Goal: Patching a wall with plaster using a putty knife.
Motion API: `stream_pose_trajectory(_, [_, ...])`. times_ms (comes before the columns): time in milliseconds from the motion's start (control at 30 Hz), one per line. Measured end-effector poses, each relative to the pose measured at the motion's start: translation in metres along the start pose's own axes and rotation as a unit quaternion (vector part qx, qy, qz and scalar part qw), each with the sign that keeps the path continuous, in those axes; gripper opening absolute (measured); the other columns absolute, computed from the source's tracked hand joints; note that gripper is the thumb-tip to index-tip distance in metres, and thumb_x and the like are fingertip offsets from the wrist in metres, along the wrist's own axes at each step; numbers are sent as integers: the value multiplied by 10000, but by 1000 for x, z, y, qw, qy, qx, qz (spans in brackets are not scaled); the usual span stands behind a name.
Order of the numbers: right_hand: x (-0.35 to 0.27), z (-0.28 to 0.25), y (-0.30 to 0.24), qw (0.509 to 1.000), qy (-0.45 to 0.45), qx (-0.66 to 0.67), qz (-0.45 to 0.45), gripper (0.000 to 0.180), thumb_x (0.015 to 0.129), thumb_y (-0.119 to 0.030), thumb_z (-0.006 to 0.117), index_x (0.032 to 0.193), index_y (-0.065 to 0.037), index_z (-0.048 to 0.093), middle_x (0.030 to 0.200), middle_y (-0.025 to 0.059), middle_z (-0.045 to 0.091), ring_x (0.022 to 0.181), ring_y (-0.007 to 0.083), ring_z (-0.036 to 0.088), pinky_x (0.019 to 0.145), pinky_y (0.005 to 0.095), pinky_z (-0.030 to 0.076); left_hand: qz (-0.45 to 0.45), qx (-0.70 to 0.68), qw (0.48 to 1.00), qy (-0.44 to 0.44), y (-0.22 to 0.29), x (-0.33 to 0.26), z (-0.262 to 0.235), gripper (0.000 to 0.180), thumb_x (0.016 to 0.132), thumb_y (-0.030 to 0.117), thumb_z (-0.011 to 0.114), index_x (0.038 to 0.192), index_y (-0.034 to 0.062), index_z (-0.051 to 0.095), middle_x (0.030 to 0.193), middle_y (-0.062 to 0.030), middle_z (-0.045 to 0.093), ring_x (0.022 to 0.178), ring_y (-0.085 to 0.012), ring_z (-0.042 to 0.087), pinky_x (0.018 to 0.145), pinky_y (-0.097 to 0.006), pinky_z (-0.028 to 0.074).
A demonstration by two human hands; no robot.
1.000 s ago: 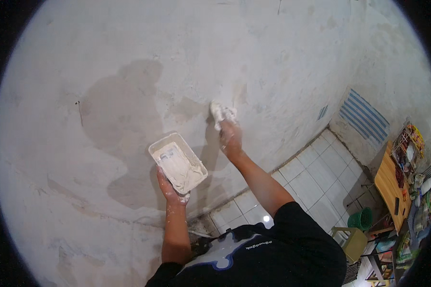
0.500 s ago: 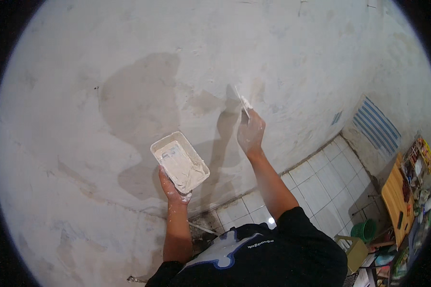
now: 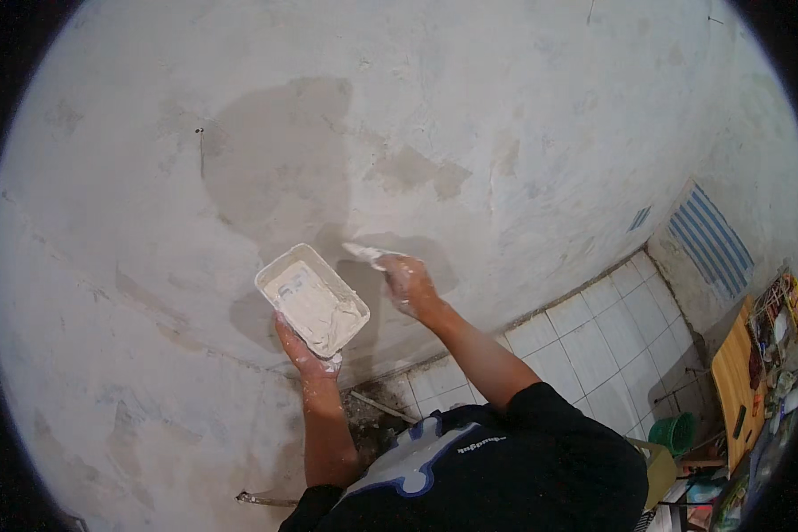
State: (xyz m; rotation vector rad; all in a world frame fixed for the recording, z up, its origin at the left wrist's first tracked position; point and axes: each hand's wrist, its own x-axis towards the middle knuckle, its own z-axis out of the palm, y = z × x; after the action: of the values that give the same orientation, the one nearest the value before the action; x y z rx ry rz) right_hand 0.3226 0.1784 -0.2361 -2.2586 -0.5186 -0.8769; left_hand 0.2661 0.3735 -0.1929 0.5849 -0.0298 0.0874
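Note:
My left hand (image 3: 306, 350) holds up a white rectangular tub (image 3: 331, 273) from beneath, with fingers hidden under its base. Pale, creamy putty (image 3: 306, 306) lines the tub, thicker at the near right end. Just right of the tub, my right hand (image 3: 409, 284) grips a putty knife (image 3: 363, 254) smeared with white putty. Its blade points left toward the tub's upper right edge and appears apart from it. Both hands are speckled with putty. Behind them stands the whitish wall (image 3: 541, 160), marked with darker patches (image 3: 417, 170) and my shadow.
White floor tiles (image 3: 585, 341) meet the wall at lower right. A blue-striped sheet (image 3: 711, 239) hangs at the right. Below it are a wooden tabletop (image 3: 734, 386), a green basket (image 3: 674, 433) and assorted clutter. A short pipe (image 3: 266, 501) juts out at lower left.
My right hand has come down and left from the wall toward the tub, the knife now pointing left. The tub has shifted slightly left in view, and the view itself has moved a little.

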Motion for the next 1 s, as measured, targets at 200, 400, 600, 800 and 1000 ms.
stream_pose_trajectory(200, [-3, -68, -15, 878, 102, 395, 250, 199, 876, -82, 616, 1046, 21, 612, 904, 40, 656, 805, 86, 601, 706, 236, 488, -18, 13, 999, 47, -2, 3, -1, 600, 912, 485, 447, 1360, 92, 381, 1287, -117, 507, 1139, -311, 531, 956, -469, 468])
stream_pose_trajectory(400, [-7, -123, -84, 860, 28, 413, 300, 204, 879, -92, 612, 1041, 31, 611, 879, 41, 655, 759, 82, 597, 669, 237, 494, -80, 14, 996, -24, -20, 1, 1, 585, 937, 441, 417, 1360, 38, 372, 1296, -139, 502, 1146, -308, 531, 990, -448, 434])
stream_pose_trajectory(600, [-33, -105, -77, 899, 22, 336, 280, 212, 879, -129, 616, 1017, 32, 628, 846, 42, 661, 759, 81, 595, 681, 248, 494, -118, 37, 988, -89, -46, -1, 12, 584, 948, 413, 423, 1376, 23, 352, 1319, -145, 484, 1194, -291, 494, 1027, -415, 389])
stream_pose_trajectory(800, [-53, -86, -63, 843, 83, 399, 350, 197, 886, -154, 610, 975, 21, 632, 807, 30, 650, 717, 71, 575, 635, 242, 479, -148, 56, 984, -85, -65, 5, 21, 574, 953, 420, 390, 1374, 29, 363, 1313, -137, 490, 1189, -290, 494, 1018, -422, 395])
stream_pose_trajectory(1000, [-64, -67, -54, 752, 62, 508, 417, 196, 869, -66, 612, 1042, 22, 584, 905, 77, 651, 798, 137, 631, 710, 281, 524, -179, 56, 976, -111, -78, 3, 20, 571, 957, 438, 353, 1364, 38, 382, 1298, -126, 510, 1170, -282, 517, 996, -418, 423])
